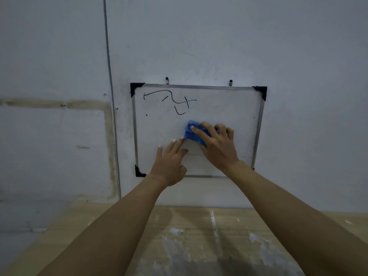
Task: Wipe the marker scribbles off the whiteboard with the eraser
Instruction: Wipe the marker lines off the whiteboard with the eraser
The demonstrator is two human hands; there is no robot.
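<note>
Left hand [169, 166] and right hand [217, 150] are bare, on bare forearms [111, 226]. Fingers [199, 134] are slim, with short pale-tipped nails.

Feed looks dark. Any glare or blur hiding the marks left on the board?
Head view: dim, flat light, no glare on the whiteboard; the scribbles upper left read crisp; faint shadow under the eraser. Head view, left side: the wall pipe bows, wide-angle distortion.
</note>
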